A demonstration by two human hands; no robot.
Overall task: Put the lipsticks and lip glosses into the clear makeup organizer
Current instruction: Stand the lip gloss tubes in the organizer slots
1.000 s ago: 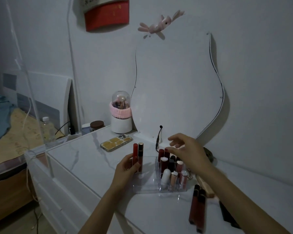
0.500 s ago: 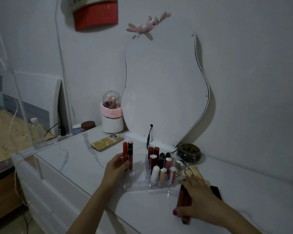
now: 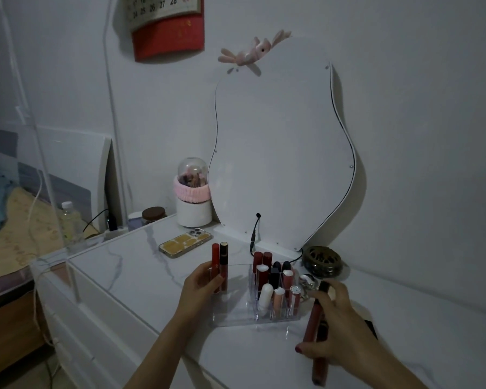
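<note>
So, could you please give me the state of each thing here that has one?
Organizer: upright, right slots partly filled.
Two glosses: upright, held by left hand.
Long tubes: gripped by right hand, tilted, not yet in.
Phone: lying face down.
Brush jar: dome closed.

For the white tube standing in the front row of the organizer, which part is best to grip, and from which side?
Grip the white tube by its rounded top, coming from above. It stands upright in the organizer, with walls and neighbouring tubes around its lower part.
</note>
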